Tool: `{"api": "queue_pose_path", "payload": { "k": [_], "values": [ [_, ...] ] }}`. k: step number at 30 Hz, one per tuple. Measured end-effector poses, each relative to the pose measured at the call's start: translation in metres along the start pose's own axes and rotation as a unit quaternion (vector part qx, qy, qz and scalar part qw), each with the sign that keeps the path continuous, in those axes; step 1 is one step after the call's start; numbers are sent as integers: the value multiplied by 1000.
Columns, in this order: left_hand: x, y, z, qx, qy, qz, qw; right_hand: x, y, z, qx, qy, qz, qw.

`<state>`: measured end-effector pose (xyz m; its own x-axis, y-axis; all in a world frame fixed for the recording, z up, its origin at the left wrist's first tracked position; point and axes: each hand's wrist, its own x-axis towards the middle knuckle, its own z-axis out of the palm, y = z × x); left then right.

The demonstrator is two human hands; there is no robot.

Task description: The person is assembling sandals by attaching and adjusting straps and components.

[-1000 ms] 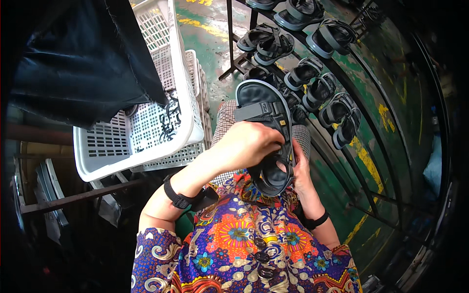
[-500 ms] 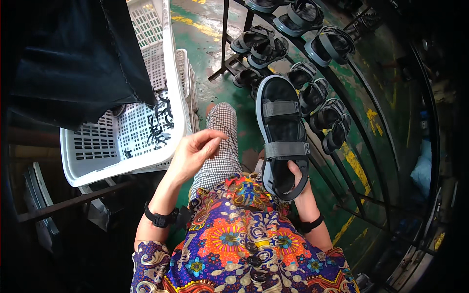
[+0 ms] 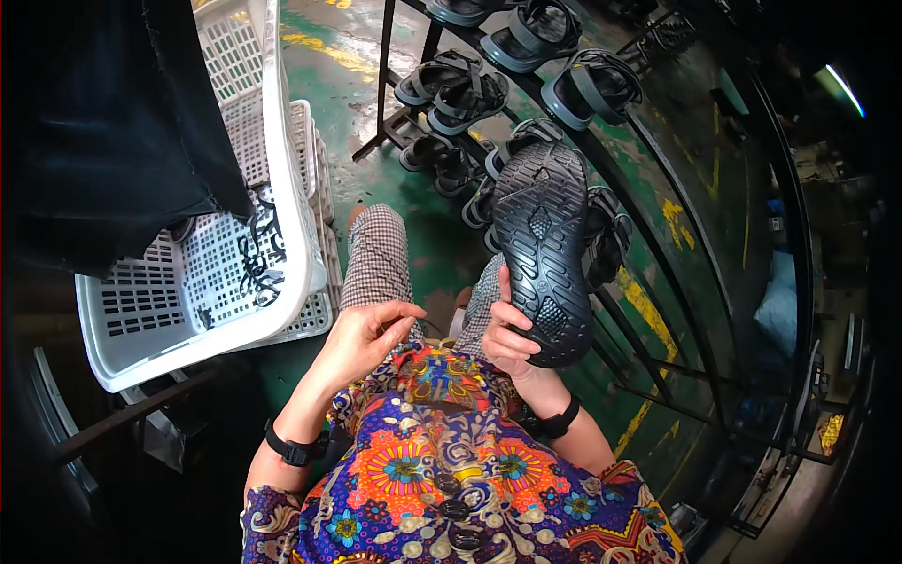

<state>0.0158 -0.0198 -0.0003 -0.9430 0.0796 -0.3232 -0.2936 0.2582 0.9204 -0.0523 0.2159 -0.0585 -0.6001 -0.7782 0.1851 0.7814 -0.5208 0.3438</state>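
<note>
My right hand (image 3: 510, 340) grips a black sandal (image 3: 545, 254) by its heel end, fingers bent around the edge of the sole. The sandal stands toe up with its patterned tread facing me, so its straps are hidden. My left hand (image 3: 368, 340) hovers over my lap, apart from the sandal. Its thumb and fingers are pinched together; whatever may be between them is too small to make out.
On my left stands a white plastic basket (image 3: 197, 350) with dark strap pieces (image 3: 263, 258) in it, partly covered by a black sheet (image 3: 103, 141). Ahead and to the right, a dark metal rack (image 3: 662, 155) carries several grey-and-black sandals (image 3: 534, 36).
My right hand has turned the sandal over, from its strapped top to its tread. My left hand is slightly lower in the picture, still pinched. The whole view has shifted.
</note>
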Motion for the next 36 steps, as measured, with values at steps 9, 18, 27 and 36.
{"api": "queue_pose_path", "payload": {
  "k": [9,18,27,36],
  "values": [
    [4,4,3,21,-8,-4,1000,-3,-4,-1,9,-21,20,1000],
    [1,12,5,34,-9,22,999,-21,-28,4,-154,38,-42,986],
    [-20,4,-19,34,32,-21,999,-162,-110,7,-429,238,-256,833],
    [-23,25,-6,61,-1,-96,994,-231,-214,1,-458,591,-428,508]
  ]
}}
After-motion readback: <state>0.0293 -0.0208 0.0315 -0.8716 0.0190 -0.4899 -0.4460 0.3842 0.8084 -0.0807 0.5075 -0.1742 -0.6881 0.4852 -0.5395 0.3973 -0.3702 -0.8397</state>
